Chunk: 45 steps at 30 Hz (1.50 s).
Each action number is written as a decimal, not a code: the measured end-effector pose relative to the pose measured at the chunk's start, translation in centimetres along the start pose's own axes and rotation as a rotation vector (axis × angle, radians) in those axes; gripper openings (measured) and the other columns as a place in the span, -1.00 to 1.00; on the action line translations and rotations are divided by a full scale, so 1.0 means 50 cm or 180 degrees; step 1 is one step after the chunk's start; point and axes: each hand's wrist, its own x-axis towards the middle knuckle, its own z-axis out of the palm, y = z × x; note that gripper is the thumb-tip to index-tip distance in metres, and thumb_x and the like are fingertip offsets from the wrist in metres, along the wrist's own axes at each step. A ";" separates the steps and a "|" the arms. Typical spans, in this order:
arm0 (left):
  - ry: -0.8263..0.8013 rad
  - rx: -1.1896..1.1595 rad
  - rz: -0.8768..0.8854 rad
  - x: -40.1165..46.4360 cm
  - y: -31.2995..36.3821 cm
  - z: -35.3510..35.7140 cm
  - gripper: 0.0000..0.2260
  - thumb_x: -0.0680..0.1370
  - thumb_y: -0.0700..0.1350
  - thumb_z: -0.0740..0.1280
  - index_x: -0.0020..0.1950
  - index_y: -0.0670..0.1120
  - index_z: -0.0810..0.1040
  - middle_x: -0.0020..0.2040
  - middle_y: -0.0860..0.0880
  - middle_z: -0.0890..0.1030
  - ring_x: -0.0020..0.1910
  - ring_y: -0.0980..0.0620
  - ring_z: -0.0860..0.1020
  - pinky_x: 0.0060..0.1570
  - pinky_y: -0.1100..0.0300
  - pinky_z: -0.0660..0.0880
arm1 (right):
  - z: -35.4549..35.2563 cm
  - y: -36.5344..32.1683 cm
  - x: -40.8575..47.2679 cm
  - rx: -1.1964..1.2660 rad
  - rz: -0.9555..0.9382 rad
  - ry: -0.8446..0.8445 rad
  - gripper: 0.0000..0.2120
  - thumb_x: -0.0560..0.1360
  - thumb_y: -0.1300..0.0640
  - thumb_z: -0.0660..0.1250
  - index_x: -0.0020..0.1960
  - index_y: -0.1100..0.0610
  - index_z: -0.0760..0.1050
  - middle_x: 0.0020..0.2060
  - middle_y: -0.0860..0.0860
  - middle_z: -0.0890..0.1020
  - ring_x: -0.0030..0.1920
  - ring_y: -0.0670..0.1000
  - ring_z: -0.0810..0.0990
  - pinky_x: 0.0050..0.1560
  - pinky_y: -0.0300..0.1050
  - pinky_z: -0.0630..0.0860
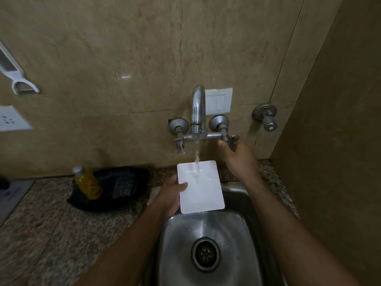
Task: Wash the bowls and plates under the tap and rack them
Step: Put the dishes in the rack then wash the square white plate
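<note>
The steel sink lies closest, its round drain at the bottom of the basin, and both forearms reach over it from the lower edge of the view. The left hand holds a white rectangular plate above the back of the basin: the thumb lies across the plate's left edge on its upper face and the other fingers are hidden beneath, so this grip is closed on the plate. The plate is tilted, its far short edge raised toward the wall. A thin stream of water falls from the curved spout of the tap and lands on the upper part of the plate. The right hand is up at the wall, its fingers curled round the right tap handle, a closed grip on that lever. The left tap handle hangs untouched on the other side of the spout. A white switch plate sits on the tiled wall just behind the spout, and a separate metal valve juts from the wall further right. On the speckled stone table left of the sink, a dark tray holds a bottle of yellow liquid and a small dark scrub pad. A white wall socket and a white hanging utensil show at the far left.
</note>
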 end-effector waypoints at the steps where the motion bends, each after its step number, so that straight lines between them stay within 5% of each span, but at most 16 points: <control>1: 0.0021 0.0003 0.0024 -0.002 -0.001 -0.002 -0.72 0.61 -0.34 0.20 0.23 -0.09 0.55 0.16 -0.15 0.66 0.14 -0.24 0.62 0.21 -0.28 0.48 | 0.003 -0.003 0.005 -0.0213 -0.0071 0.0187 -0.65 0.60 -0.23 0.14 -0.03 0.00 0.54 -0.22 -0.10 0.62 -0.19 -0.07 0.58 -0.19 -0.10 0.48; 6: 0.0012 0.0152 0.0105 -0.011 -0.004 -0.007 -0.70 0.61 -0.30 0.23 0.28 -0.03 0.51 0.20 -0.09 0.63 0.17 -0.21 0.61 0.19 -0.28 0.50 | 0.004 -0.003 0.014 -0.0378 -0.0108 0.0493 -0.58 0.66 -0.14 0.08 -0.13 0.05 0.58 -0.31 -0.03 0.63 -0.29 -0.03 0.58 -0.33 -0.15 0.36; 10: -0.0003 0.0150 0.0227 -0.018 -0.009 -0.008 -0.68 0.60 -0.31 0.26 0.29 -0.01 0.50 0.21 -0.09 0.63 0.16 -0.20 0.61 0.19 -0.27 0.50 | 0.021 -0.017 0.007 0.1808 0.1232 -0.0047 -0.50 0.68 -0.09 0.01 0.00 0.23 0.60 -0.36 0.10 0.68 -0.22 0.11 0.66 -0.24 -0.10 0.47; 12: 0.0008 0.0176 0.0315 -0.025 -0.008 -0.010 -0.67 0.58 -0.32 0.28 0.30 -0.03 0.49 0.21 -0.11 0.63 0.17 -0.21 0.61 0.19 -0.27 0.50 | 0.021 -0.018 -0.001 0.2293 0.1537 -0.0380 -0.45 0.68 -0.12 -0.04 0.03 0.24 0.58 -0.31 0.12 0.71 -0.18 0.09 0.68 -0.21 -0.10 0.52; 14: 0.0029 0.0253 0.0430 -0.036 -0.002 -0.016 -0.65 0.57 -0.36 0.27 0.32 -0.07 0.48 0.22 -0.14 0.62 0.18 -0.21 0.60 0.21 -0.27 0.49 | 0.015 -0.019 -0.006 0.2304 0.1568 -0.0531 -0.42 0.67 -0.16 -0.06 0.03 0.20 0.61 -0.20 0.08 0.74 -0.14 0.03 0.70 -0.16 -0.11 0.51; 18: 0.0111 0.0425 0.0592 -0.055 0.005 -0.034 -0.62 0.57 -0.40 0.24 0.33 -0.10 0.47 0.23 -0.16 0.61 0.20 -0.19 0.59 0.23 -0.26 0.48 | -0.005 -0.011 0.000 0.2381 0.1745 -0.0722 -0.38 0.66 -0.23 -0.04 0.12 0.17 0.64 -0.44 -0.06 0.57 -0.31 -0.05 0.50 -0.27 -0.12 0.37; 20: 0.0146 0.0527 0.0638 -0.071 0.008 -0.038 -0.62 0.57 -0.39 0.24 0.33 -0.08 0.47 0.21 -0.13 0.62 0.18 -0.15 0.61 0.21 -0.22 0.50 | -0.007 -0.006 -0.010 0.2251 0.1698 -0.0912 -0.42 0.65 -0.24 -0.01 0.15 0.14 0.62 -0.29 -0.03 0.62 -0.25 -0.05 0.50 -0.27 -0.12 0.38; 23: 0.0159 0.0630 0.0786 -0.094 0.012 -0.044 -0.62 0.56 -0.42 0.24 0.30 -0.09 0.49 0.17 -0.13 0.65 0.14 -0.13 0.63 0.20 -0.15 0.53 | -0.008 -0.001 -0.073 0.1341 0.1093 -0.1058 -0.69 0.61 -0.09 0.24 0.16 0.11 0.58 0.00 0.06 0.70 -0.02 0.05 0.64 -0.08 -0.08 0.52; 27: 0.0091 0.0608 0.0953 -0.122 0.019 -0.052 -0.61 0.55 -0.45 0.22 0.30 -0.11 0.49 0.16 -0.15 0.65 0.13 -0.13 0.63 0.16 -0.07 0.55 | 0.017 -0.001 -0.182 0.1155 0.0498 -0.1680 -0.80 0.54 0.18 0.39 0.15 0.11 0.61 0.03 0.03 0.72 0.06 0.07 0.68 0.13 0.05 0.55; 30: 0.0139 0.0612 0.0936 -0.138 0.017 -0.056 -0.60 0.57 -0.44 0.22 0.22 0.00 0.53 0.16 -0.13 0.65 0.14 -0.11 0.62 0.13 -0.05 0.56 | 0.032 0.001 -0.188 0.1652 0.0634 -0.1209 -0.82 0.57 0.25 0.29 0.14 0.12 0.58 0.04 0.10 0.70 0.07 0.15 0.66 0.08 0.04 0.57; 34: 0.0344 0.0669 0.0893 -0.148 0.016 -0.057 -0.61 0.57 -0.42 0.22 0.14 0.06 0.54 0.18 -0.10 0.64 0.15 -0.09 0.61 0.18 -0.08 0.54 | 0.017 0.005 -0.084 0.2388 0.1407 -0.0331 -0.68 0.66 -0.03 0.11 0.15 0.14 0.54 0.18 0.15 0.63 0.15 0.17 0.62 0.25 0.12 0.50; 38: 0.0340 0.0842 0.0921 -0.164 0.013 -0.070 -0.61 0.58 -0.40 0.24 0.22 0.05 0.52 0.19 -0.06 0.64 0.16 -0.06 0.61 0.19 -0.10 0.54 | 0.018 -0.010 -0.009 0.2409 0.1481 0.0125 -0.74 0.58 -0.04 0.32 0.10 0.13 0.58 0.01 0.03 0.70 -0.04 0.03 0.71 0.08 0.00 0.61; 40: 0.0343 0.0864 0.0938 -0.171 0.009 -0.084 -0.61 0.58 -0.40 0.23 0.24 0.05 0.52 0.19 -0.06 0.64 0.15 -0.06 0.62 0.17 -0.10 0.55 | 0.029 -0.013 0.007 0.2046 0.1271 0.0574 -0.85 0.52 0.03 0.41 -0.07 0.12 0.61 -0.11 0.04 0.72 -0.12 0.01 0.70 -0.01 0.00 0.63; 45: 0.0382 0.0935 0.0930 -0.182 0.004 -0.098 -0.61 0.57 -0.40 0.23 0.27 -0.01 0.51 0.17 -0.09 0.65 0.13 -0.07 0.63 0.15 -0.09 0.56 | 0.042 -0.026 -0.001 -0.0783 0.0021 0.1065 -0.82 0.57 0.03 0.32 -0.15 0.09 0.55 -0.29 -0.02 0.58 -0.25 0.01 0.57 -0.22 -0.13 0.46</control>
